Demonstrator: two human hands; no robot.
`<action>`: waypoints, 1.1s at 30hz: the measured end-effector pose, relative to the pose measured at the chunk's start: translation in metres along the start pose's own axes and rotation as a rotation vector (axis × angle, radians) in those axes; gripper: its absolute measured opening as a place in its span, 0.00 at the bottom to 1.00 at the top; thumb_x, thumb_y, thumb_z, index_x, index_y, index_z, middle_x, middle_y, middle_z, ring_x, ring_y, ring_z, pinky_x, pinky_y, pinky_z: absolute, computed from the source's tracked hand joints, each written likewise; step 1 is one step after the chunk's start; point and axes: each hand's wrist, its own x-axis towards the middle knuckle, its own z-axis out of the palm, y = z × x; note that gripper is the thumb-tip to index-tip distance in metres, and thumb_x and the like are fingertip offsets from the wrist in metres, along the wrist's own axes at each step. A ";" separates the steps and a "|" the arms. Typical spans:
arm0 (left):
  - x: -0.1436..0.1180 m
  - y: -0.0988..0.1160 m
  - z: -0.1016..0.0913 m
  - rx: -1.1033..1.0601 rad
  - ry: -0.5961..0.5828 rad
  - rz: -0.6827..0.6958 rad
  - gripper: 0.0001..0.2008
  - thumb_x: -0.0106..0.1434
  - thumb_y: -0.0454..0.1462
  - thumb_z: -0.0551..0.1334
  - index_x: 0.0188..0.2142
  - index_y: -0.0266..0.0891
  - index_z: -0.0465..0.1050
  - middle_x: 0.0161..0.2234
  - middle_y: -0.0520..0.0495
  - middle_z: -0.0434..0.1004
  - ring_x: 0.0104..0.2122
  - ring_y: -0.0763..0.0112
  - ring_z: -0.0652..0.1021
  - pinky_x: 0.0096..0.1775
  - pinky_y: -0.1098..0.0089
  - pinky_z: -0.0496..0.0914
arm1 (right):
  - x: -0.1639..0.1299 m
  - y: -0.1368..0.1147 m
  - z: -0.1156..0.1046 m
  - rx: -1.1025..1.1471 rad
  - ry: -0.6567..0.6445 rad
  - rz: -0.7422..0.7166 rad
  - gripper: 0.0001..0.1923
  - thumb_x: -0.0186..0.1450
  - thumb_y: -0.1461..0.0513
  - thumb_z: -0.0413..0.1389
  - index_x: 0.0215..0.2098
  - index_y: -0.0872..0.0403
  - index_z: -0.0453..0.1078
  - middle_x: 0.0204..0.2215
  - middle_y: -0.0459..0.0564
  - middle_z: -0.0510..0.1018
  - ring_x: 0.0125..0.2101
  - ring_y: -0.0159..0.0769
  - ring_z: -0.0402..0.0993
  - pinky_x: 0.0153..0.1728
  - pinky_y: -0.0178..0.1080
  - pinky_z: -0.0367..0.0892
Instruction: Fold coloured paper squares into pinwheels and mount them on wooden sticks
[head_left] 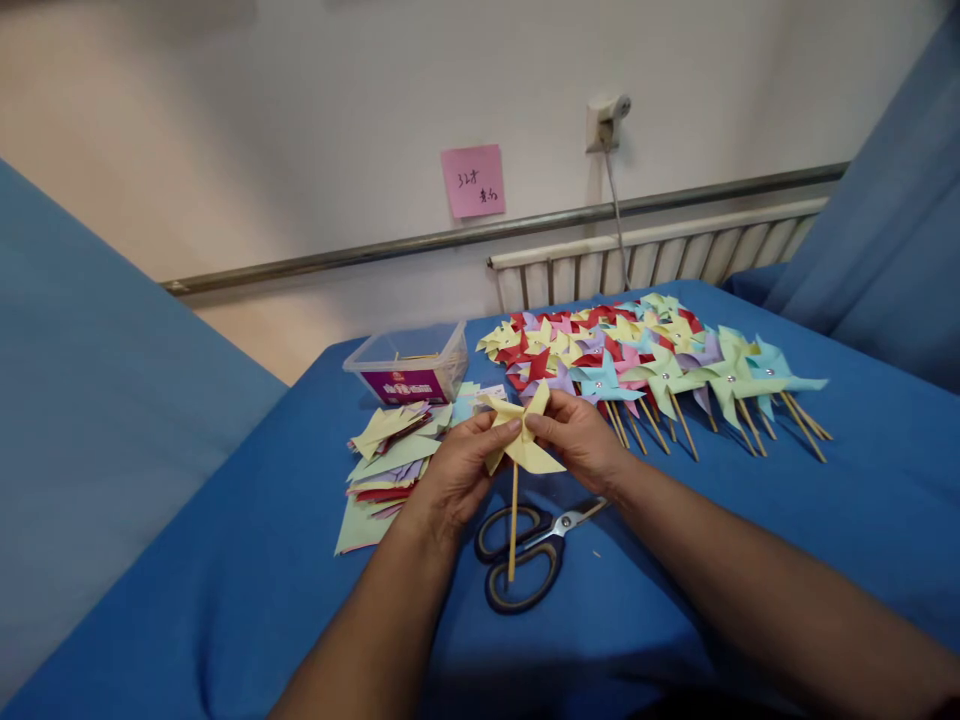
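A pale yellow paper pinwheel (534, 455) on a thin wooden stick (514, 525) is held up between both hands. My left hand (469, 462) pinches it from the left, thumb near the centre. From the other side my right hand (581, 435) grips it, its thumb also close to the middle. The centre of the pinwheel is partly covered by the thumbs. Below the hands lie scissors (551, 535) with dark handles, the stick passing in front of them. Left of my left hand is a stack of coloured paper pieces (390, 460).
Many finished-looking pinwheels (600, 380) lie piled at the back right, sticks toward me. A clear plastic box (356, 362) with a purple label stands at the back left. Blue cloth (825, 560) covers the table. Behind are a radiator (660, 255) and a metal pipe (405, 246).
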 end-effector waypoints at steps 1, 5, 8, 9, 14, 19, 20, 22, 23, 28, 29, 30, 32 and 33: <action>0.000 0.000 0.000 -0.002 -0.001 0.000 0.16 0.49 0.34 0.74 0.38 0.30 0.79 0.30 0.42 0.82 0.26 0.71 0.78 0.32 0.73 0.73 | 0.000 0.001 0.001 -0.005 0.021 0.001 0.18 0.49 0.55 0.73 0.33 0.54 0.75 0.26 0.42 0.77 0.25 0.28 0.70 0.29 0.32 0.64; 0.002 0.000 0.000 -0.016 0.004 -0.009 0.14 0.51 0.32 0.72 0.37 0.29 0.78 0.30 0.41 0.81 0.26 0.71 0.78 0.32 0.73 0.74 | 0.002 0.002 0.000 -0.017 0.062 0.037 0.19 0.51 0.51 0.71 0.31 0.54 0.72 0.24 0.41 0.75 0.22 0.28 0.68 0.27 0.33 0.64; 0.003 0.001 0.000 -0.045 0.061 0.002 0.12 0.51 0.30 0.71 0.36 0.29 0.78 0.29 0.43 0.81 0.24 0.71 0.78 0.30 0.72 0.74 | 0.003 -0.003 -0.004 -0.101 0.123 -0.024 0.21 0.58 0.45 0.64 0.34 0.54 0.71 0.26 0.43 0.74 0.22 0.28 0.67 0.26 0.34 0.64; 0.004 0.001 -0.001 -0.057 0.099 0.017 0.11 0.51 0.30 0.71 0.35 0.30 0.77 0.28 0.44 0.80 0.23 0.72 0.77 0.29 0.73 0.73 | 0.002 -0.005 -0.005 -0.175 0.154 -0.087 0.22 0.60 0.44 0.61 0.37 0.53 0.70 0.29 0.45 0.75 0.24 0.29 0.69 0.28 0.35 0.66; 0.005 0.002 -0.002 -0.107 0.208 0.104 0.09 0.49 0.31 0.72 0.30 0.32 0.76 0.25 0.48 0.78 0.23 0.73 0.76 0.26 0.74 0.71 | -0.007 -0.008 -0.003 -0.940 0.060 -0.555 0.30 0.55 0.53 0.68 0.51 0.50 0.65 0.47 0.54 0.74 0.44 0.43 0.72 0.47 0.47 0.69; 0.005 -0.001 -0.002 -0.095 0.172 0.117 0.13 0.46 0.32 0.73 0.33 0.30 0.77 0.28 0.44 0.81 0.26 0.70 0.78 0.31 0.73 0.72 | -0.012 0.000 0.001 -1.288 -0.024 -0.707 0.26 0.60 0.59 0.64 0.54 0.52 0.62 0.49 0.58 0.72 0.52 0.49 0.68 0.51 0.53 0.68; 0.005 -0.002 -0.002 -0.083 0.172 0.120 0.14 0.46 0.32 0.74 0.34 0.30 0.77 0.29 0.44 0.81 0.27 0.70 0.78 0.32 0.73 0.72 | -0.012 0.000 0.001 -1.315 -0.029 -0.710 0.25 0.61 0.59 0.63 0.53 0.52 0.62 0.49 0.59 0.72 0.52 0.49 0.69 0.51 0.53 0.69; 0.006 -0.004 -0.002 -0.050 0.177 0.135 0.15 0.46 0.33 0.74 0.35 0.30 0.78 0.30 0.44 0.81 0.27 0.70 0.79 0.33 0.72 0.72 | -0.012 0.000 0.000 -1.354 -0.034 -0.709 0.23 0.62 0.59 0.62 0.53 0.52 0.62 0.49 0.58 0.72 0.51 0.49 0.69 0.51 0.53 0.69; 0.006 -0.005 -0.003 -0.028 0.184 0.150 0.16 0.46 0.34 0.74 0.35 0.31 0.78 0.30 0.44 0.81 0.27 0.70 0.79 0.34 0.72 0.72 | -0.012 -0.001 0.000 -1.367 -0.033 -0.708 0.23 0.62 0.59 0.62 0.54 0.52 0.62 0.50 0.58 0.72 0.51 0.49 0.69 0.51 0.53 0.69; 0.006 -0.008 -0.003 0.084 0.247 0.205 0.16 0.46 0.39 0.75 0.32 0.32 0.77 0.27 0.46 0.80 0.25 0.71 0.77 0.30 0.72 0.70 | -0.017 0.002 0.007 -1.413 0.026 -0.688 0.27 0.61 0.60 0.61 0.57 0.53 0.60 0.55 0.61 0.68 0.57 0.52 0.65 0.54 0.55 0.67; 0.006 -0.008 -0.003 0.092 0.254 0.205 0.16 0.45 0.39 0.76 0.31 0.32 0.77 0.27 0.47 0.80 0.25 0.72 0.76 0.30 0.73 0.69 | -0.018 0.003 0.008 -1.423 0.043 -0.684 0.28 0.61 0.61 0.60 0.58 0.53 0.59 0.57 0.62 0.67 0.59 0.53 0.63 0.55 0.56 0.67; 0.006 -0.008 -0.002 0.094 0.258 0.205 0.17 0.44 0.39 0.76 0.30 0.33 0.77 0.27 0.47 0.80 0.24 0.72 0.76 0.29 0.73 0.69 | -0.018 0.004 0.010 -1.433 0.061 -0.683 0.29 0.61 0.62 0.60 0.58 0.54 0.58 0.58 0.63 0.65 0.60 0.53 0.62 0.55 0.57 0.66; 0.006 -0.008 -0.002 0.091 0.262 0.201 0.17 0.43 0.39 0.76 0.29 0.33 0.76 0.26 0.47 0.80 0.24 0.73 0.76 0.29 0.73 0.68 | -0.018 0.005 0.011 -1.448 0.088 -0.691 0.30 0.61 0.63 0.58 0.60 0.54 0.57 0.60 0.64 0.63 0.61 0.54 0.60 0.56 0.58 0.65; 0.006 -0.008 -0.001 0.090 0.266 0.199 0.17 0.43 0.39 0.77 0.29 0.33 0.76 0.26 0.47 0.79 0.24 0.73 0.76 0.29 0.73 0.68 | -0.018 0.005 0.011 -1.452 0.096 -0.697 0.30 0.61 0.63 0.58 0.60 0.54 0.56 0.61 0.64 0.62 0.62 0.54 0.60 0.56 0.58 0.65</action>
